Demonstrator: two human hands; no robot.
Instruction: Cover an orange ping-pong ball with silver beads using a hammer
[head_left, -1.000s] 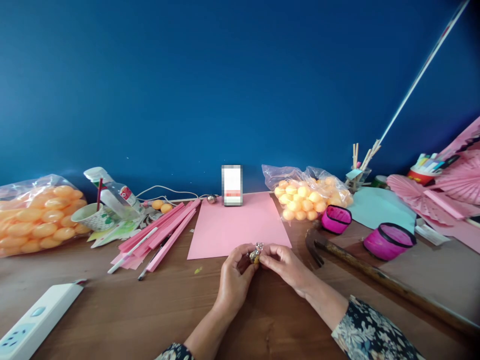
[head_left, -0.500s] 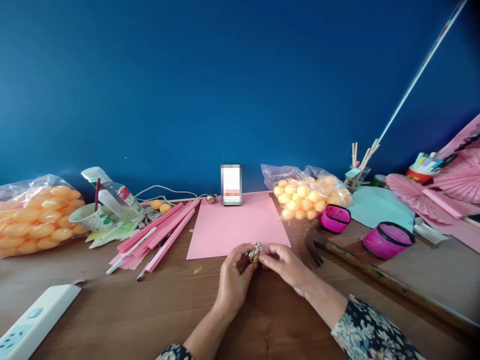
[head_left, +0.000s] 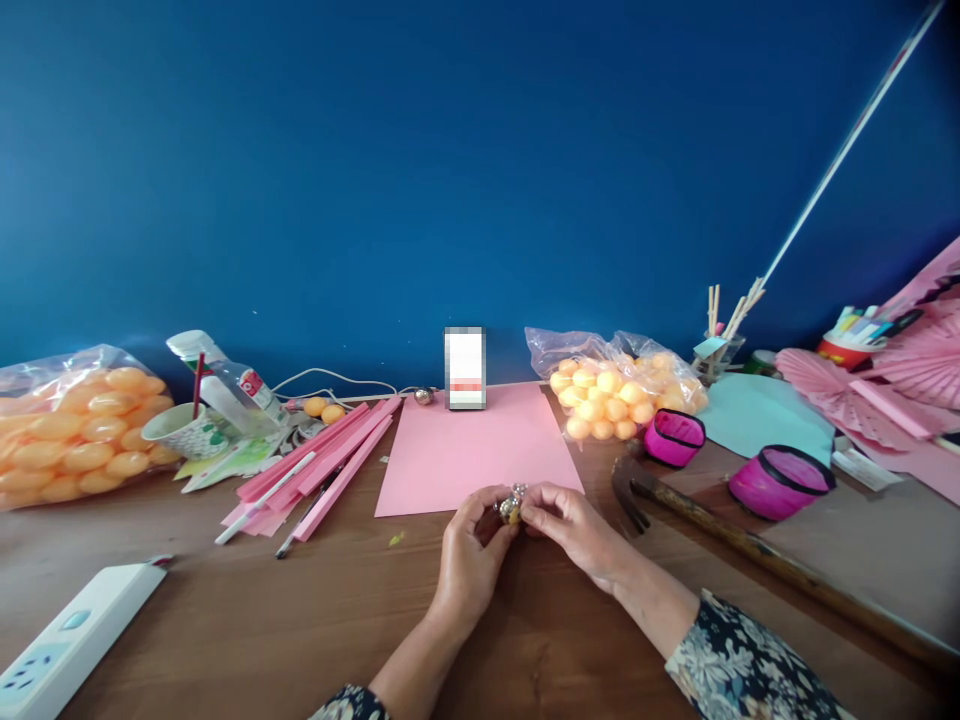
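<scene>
Between my hands is a small, shiny silver-and-gold trinket [head_left: 511, 507] that looks like a cluster of little metallic balls; its exact kind is too small to tell. My left hand [head_left: 470, 560] pinches it from the left with thumb and fingers. From the right, my right hand [head_left: 568, 525] closes thumb and forefinger on its edge. Both hands are held over the near edge of a pink paper sheet [head_left: 480, 455] lying on the brown table [head_left: 375, 620]. Part of the trinket is hidden by the fingers.
Left: pink paper strips [head_left: 330, 465], a plastic bottle [head_left: 236, 390], a paper cup [head_left: 180, 432], a bag of orange balls [head_left: 82, 430], a power strip [head_left: 82, 635]. Right: another ball bag [head_left: 607, 395], magenta baskets [head_left: 784, 482], a claw hammer [head_left: 742, 540]. A blurred upright box [head_left: 465, 365] stands behind.
The view has shifted very slightly, moving the scene a little to the right. Both hands keep their grip on the trinket in nearly the same pose.
</scene>
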